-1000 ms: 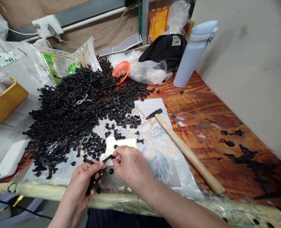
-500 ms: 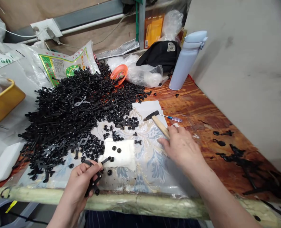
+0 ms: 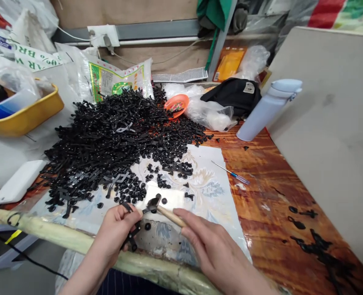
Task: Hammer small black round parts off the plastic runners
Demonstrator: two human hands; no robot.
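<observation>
My left hand (image 3: 116,227) is closed around several small black strip-like parts (image 3: 134,235) with round ends. One of them reaches from its fingertips onto a white pad (image 3: 169,196). My right hand (image 3: 210,241) grips the wooden handle of a hammer (image 3: 172,215). The dark hammer head is over the pad, at the end of the held strip; whether it touches the strip I cannot tell. A round black button-like piece (image 3: 164,200) lies on the pad, and another black disc (image 3: 147,226) sits just in front of it.
A large heap of black parts (image 3: 107,131) covers the left and middle of the table. A screwdriver-like tool (image 3: 232,173), blue bottle (image 3: 267,108), orange dish (image 3: 176,105) and black pouch (image 3: 233,96) lie behind. Loose black pieces (image 3: 322,250) are at right, a yellow bin (image 3: 24,119) at left.
My right hand has lifted the hammer from the right side of the cloth and brought it left over the white pad. The camera view has shifted; my left hand still holds the strips.
</observation>
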